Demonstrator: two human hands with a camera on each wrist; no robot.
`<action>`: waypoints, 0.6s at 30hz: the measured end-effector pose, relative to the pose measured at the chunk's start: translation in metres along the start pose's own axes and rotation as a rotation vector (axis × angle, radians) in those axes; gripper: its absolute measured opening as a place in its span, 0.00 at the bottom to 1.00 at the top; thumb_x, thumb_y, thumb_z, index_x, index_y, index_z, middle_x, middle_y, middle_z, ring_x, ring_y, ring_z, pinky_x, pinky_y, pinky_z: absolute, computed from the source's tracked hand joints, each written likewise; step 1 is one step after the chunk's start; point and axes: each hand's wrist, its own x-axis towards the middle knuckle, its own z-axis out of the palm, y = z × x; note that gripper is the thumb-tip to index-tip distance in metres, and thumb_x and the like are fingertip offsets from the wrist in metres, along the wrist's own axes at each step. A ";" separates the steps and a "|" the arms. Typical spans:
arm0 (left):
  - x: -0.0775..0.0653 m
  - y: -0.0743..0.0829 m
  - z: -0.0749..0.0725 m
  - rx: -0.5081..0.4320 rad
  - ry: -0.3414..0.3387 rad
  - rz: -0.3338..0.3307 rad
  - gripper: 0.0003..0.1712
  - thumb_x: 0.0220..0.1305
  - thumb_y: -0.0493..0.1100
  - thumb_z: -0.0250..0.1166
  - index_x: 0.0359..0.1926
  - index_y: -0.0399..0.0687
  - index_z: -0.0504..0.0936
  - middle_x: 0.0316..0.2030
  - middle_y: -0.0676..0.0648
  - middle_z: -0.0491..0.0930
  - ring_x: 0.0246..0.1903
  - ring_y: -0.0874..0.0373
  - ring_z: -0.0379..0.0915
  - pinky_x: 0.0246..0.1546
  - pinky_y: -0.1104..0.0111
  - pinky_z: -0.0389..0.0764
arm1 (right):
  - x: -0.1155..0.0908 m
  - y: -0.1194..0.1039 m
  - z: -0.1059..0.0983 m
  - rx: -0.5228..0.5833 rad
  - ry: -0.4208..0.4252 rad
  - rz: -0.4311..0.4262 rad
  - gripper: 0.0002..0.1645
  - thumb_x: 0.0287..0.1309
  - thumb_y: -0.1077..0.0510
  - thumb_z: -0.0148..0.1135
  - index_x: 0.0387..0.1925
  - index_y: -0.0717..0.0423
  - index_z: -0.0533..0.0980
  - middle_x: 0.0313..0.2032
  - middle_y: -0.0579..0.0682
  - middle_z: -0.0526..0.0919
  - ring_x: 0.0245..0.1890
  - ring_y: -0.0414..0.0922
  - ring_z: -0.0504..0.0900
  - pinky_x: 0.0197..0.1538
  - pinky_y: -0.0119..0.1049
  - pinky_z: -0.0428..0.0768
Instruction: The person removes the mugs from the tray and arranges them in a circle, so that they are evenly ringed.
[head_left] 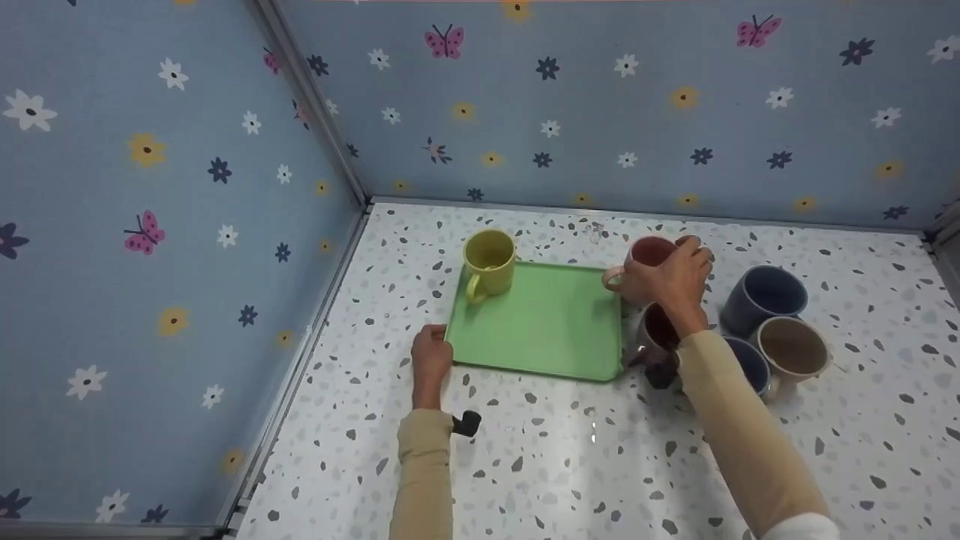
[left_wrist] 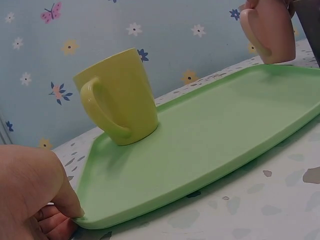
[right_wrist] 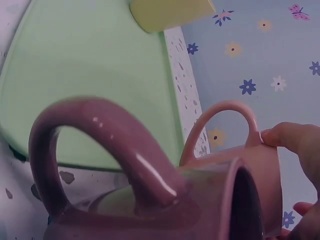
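Note:
A light green tray (head_left: 544,322) lies on the speckled table. My left hand (head_left: 432,360) pinches its near left corner, the thumb on the rim and the other fingers curled at the edge. On the tray's far left corner stands a yellow mug (head_left: 491,274), upright with its handle toward me. My right hand (head_left: 679,281) grips a pink mug (left_wrist: 277,35) by its rim at the tray's far right corner, the handle pointing left over the tray's edge. Directly below that wrist is a maroon mug (right_wrist: 145,215), partly hidden by the arm in the head view.
Right of the right forearm stand a dark blue mug (head_left: 765,300), a beige mug (head_left: 793,349) and a second blue mug (head_left: 752,366), close together. The sleeve partly covers the second blue one. Flower-patterned panels (head_left: 600,112) border the table at the back and left.

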 end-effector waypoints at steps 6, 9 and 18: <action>0.001 0.000 0.000 -0.022 -0.005 -0.009 0.24 0.58 0.29 0.45 0.55 0.37 0.75 0.50 0.39 0.77 0.52 0.47 0.73 0.54 0.60 0.73 | -0.001 0.008 -0.004 -0.004 0.008 -0.002 0.61 0.41 0.38 0.69 0.66 0.64 0.49 0.60 0.70 0.56 0.61 0.64 0.59 0.61 0.59 0.66; 0.001 -0.001 0.001 -0.014 -0.006 -0.012 0.24 0.59 0.29 0.45 0.55 0.38 0.75 0.51 0.38 0.76 0.52 0.47 0.73 0.54 0.59 0.73 | -0.003 0.012 -0.004 -0.006 0.007 -0.003 0.61 0.41 0.38 0.69 0.66 0.65 0.48 0.61 0.70 0.55 0.61 0.65 0.58 0.62 0.59 0.65; 0.001 -0.002 0.000 -0.005 -0.024 0.001 0.25 0.59 0.29 0.44 0.56 0.38 0.74 0.52 0.39 0.76 0.54 0.47 0.72 0.55 0.58 0.72 | -0.009 0.019 -0.003 -0.008 0.037 -0.018 0.59 0.41 0.38 0.69 0.64 0.64 0.49 0.60 0.70 0.56 0.60 0.65 0.59 0.61 0.59 0.66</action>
